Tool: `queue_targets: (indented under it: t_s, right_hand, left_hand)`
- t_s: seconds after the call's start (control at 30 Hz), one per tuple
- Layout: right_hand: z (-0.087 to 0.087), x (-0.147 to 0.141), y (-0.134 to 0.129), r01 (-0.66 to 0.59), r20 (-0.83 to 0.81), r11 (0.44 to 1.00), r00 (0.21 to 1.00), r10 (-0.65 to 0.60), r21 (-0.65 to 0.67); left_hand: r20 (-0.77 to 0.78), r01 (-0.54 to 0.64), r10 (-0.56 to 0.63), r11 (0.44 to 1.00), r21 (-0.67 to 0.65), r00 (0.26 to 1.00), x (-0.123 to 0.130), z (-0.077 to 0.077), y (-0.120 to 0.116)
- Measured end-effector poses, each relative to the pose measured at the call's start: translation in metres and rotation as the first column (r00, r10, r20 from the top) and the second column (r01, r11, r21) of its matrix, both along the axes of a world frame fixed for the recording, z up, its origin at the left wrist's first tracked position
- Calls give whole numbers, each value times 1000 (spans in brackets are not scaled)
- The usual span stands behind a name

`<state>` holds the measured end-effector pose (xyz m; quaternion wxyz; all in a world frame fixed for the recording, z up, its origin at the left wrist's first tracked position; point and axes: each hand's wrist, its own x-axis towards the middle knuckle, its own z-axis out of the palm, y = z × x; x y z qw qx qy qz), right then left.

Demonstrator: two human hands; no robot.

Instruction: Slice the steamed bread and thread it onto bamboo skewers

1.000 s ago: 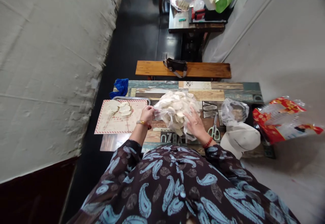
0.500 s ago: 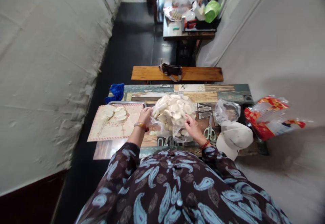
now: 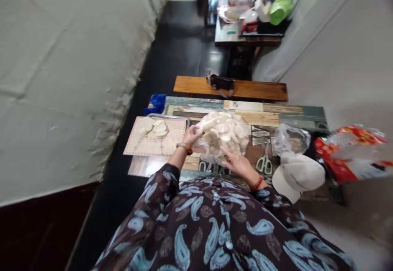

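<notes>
A clear plastic bag (image 3: 225, 129) full of pale round slices lies on the patterned table (image 3: 291, 115). My left hand (image 3: 191, 135) is closed on the bag's left edge. At the bag's near side is my right hand (image 3: 238, 163), its fingers stretched out and touching or just over the plastic. To the left, several pale slices (image 3: 159, 128) rest on a paper sheet with a striped border (image 3: 135, 142), which overlaps a metal tray (image 3: 182, 117).
Right of the bag are green-handled scissors (image 3: 264, 165), another plastic bag (image 3: 291, 138), a white cap (image 3: 299, 175) and a red package (image 3: 350, 150). A blue cloth (image 3: 157, 103) sits at the far left corner. Beyond stands a bench (image 3: 258, 89) with a black bag (image 3: 222, 82).
The whole view has shifted, so the table appears further right. My left hand has stayed on the bag's edge, while my right hand has moved slightly toward the near side, fingers more extended.
</notes>
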<state>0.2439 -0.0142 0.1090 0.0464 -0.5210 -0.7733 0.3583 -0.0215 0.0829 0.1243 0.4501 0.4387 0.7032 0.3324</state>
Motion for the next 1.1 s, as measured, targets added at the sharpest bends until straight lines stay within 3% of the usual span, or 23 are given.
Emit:
queue_targets:
  t_s: [0.13,0.4,0.7,1.1]
  right_hand:
    - [-12,-6,0,-58,-22,993,998,56,-99]
    - [-22,-20,6,-19,-157,983,987,-10,-180]
    - [-29,-36,-1,21,-190,982,980,-57,-188]
    - [-57,-37,1,85,-206,979,971,-123,-184]
  left_hand:
    - [-34,-29,28,999,-23,999,-3,-10,-7]
    - [-19,-23,22,999,-26,1000,-12,-15,-23]
    - [10,3,-3,1000,6,1000,-13,-13,-24]
    - [19,-1,2,1000,-10,1000,-15,-20,-34]
